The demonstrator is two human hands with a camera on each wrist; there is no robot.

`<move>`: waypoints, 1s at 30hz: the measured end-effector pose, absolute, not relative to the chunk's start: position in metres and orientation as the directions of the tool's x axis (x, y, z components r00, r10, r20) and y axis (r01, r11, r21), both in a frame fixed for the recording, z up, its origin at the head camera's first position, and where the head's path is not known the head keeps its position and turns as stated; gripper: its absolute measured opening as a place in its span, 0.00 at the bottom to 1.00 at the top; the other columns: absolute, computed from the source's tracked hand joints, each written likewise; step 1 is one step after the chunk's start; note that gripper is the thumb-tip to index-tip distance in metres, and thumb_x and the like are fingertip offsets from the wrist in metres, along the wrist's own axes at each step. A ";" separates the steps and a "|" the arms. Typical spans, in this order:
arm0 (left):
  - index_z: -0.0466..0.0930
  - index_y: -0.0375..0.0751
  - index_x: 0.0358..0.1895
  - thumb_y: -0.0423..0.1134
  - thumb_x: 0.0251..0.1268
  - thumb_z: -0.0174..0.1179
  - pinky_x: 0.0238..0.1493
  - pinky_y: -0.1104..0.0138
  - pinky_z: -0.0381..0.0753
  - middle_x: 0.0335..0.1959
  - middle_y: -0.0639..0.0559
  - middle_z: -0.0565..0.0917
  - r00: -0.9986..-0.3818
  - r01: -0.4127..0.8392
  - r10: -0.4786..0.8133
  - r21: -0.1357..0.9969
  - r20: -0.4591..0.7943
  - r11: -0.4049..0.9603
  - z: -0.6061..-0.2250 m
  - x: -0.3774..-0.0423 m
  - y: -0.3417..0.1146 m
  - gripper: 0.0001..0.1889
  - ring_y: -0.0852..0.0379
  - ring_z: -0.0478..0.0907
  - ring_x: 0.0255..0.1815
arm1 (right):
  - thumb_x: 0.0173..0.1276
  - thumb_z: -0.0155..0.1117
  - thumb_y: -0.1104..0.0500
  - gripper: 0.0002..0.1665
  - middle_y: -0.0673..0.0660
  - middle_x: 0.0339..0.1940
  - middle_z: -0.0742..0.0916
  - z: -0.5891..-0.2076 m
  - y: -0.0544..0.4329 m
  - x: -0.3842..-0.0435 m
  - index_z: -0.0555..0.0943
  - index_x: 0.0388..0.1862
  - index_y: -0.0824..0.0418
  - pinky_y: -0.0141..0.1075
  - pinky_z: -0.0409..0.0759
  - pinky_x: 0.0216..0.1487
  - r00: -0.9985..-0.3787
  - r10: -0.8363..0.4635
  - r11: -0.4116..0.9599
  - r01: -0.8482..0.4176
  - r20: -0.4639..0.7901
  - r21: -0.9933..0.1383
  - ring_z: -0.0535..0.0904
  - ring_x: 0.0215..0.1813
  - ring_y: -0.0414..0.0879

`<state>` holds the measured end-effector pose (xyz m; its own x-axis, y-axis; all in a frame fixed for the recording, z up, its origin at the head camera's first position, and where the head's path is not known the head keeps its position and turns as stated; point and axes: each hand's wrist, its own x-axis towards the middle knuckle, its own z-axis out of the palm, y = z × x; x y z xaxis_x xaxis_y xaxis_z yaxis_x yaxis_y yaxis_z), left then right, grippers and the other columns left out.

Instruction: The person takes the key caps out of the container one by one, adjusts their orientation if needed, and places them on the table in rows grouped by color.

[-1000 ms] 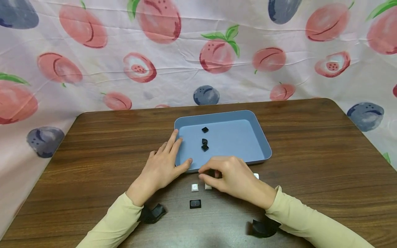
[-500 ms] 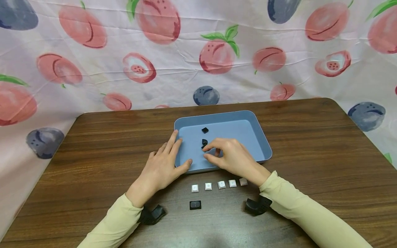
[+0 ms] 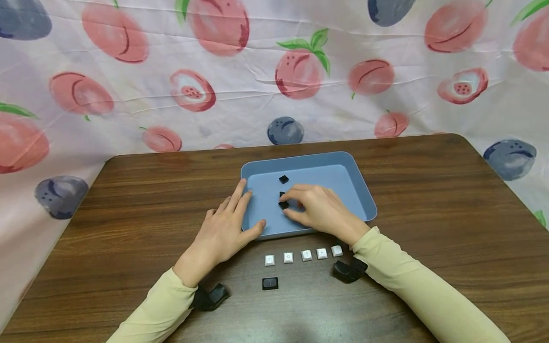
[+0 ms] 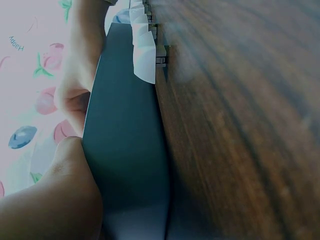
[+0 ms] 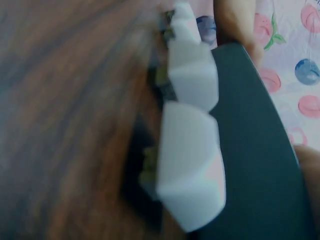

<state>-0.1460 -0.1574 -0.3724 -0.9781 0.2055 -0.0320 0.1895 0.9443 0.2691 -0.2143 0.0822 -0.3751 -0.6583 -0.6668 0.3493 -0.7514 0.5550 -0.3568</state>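
In the head view, my right hand [image 3: 319, 209] reaches into the blue tray [image 3: 343, 190], thumb and forefinger curled at opposite sides of a small black keycap [image 3: 283, 205]. A second black piece just behind it is mostly covered by the forefinger. Farther back in the tray lies another black keycap [image 3: 283, 179]. My left hand [image 3: 225, 228] rests with spread fingers on the tray's left rim, its thumb at the front edge. In the left wrist view, its thumb [image 4: 67, 170] lies along the tray wall [image 4: 127, 125].
Several white keycaps [image 3: 306, 256] stand in a row on the table in front of the tray; the right wrist view shows a white keycap [image 5: 190, 165] raised on a small base. Nearer lies a dark rectangular key [image 3: 270, 283]. A fruit-print cloth [image 3: 257, 85] hangs behind the table [image 3: 171, 190].
My right hand has moved from the white row up into the tray, onto the black keycap, uncovering the row's right end. My left hand stays put.
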 end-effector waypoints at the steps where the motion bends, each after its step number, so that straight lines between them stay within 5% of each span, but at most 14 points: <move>1: 0.56 0.42 0.81 0.65 0.73 0.51 0.60 0.36 0.68 0.86 0.50 0.41 -0.978 0.189 0.205 0.269 -0.032 0.944 -0.372 -0.146 -0.158 0.43 0.36 0.63 0.77 | 0.67 0.73 0.54 0.13 0.48 0.45 0.90 -0.375 0.082 -0.215 0.89 0.50 0.54 0.35 0.78 0.32 -0.650 -0.673 0.542 -0.758 0.353 -0.362 0.82 0.34 0.38; 13: 0.55 0.43 0.82 0.65 0.73 0.50 0.61 0.36 0.67 0.86 0.51 0.40 -0.978 0.186 0.205 0.274 -0.044 0.944 -0.373 -0.147 -0.158 0.43 0.37 0.62 0.78 | 0.67 0.72 0.56 0.14 0.48 0.49 0.90 -0.380 0.086 -0.218 0.89 0.51 0.55 0.42 0.85 0.46 -0.608 -0.709 0.475 -0.786 0.357 -0.395 0.87 0.51 0.44; 30: 0.56 0.43 0.81 0.65 0.72 0.51 0.60 0.37 0.68 0.86 0.51 0.41 -0.980 0.180 0.198 0.278 -0.035 0.943 -0.372 -0.146 -0.158 0.43 0.38 0.63 0.78 | 0.65 0.75 0.56 0.11 0.46 0.46 0.88 -0.378 0.085 -0.216 0.91 0.46 0.52 0.41 0.82 0.36 -0.655 -0.685 0.547 -0.752 0.320 -0.369 0.87 0.42 0.42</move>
<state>-0.1464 -0.1580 -0.3725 -0.9797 0.1975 -0.0350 0.1803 0.9434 0.2782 -0.2158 0.0847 -0.3780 -0.6549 -0.6848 0.3196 -0.7516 0.5465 -0.3693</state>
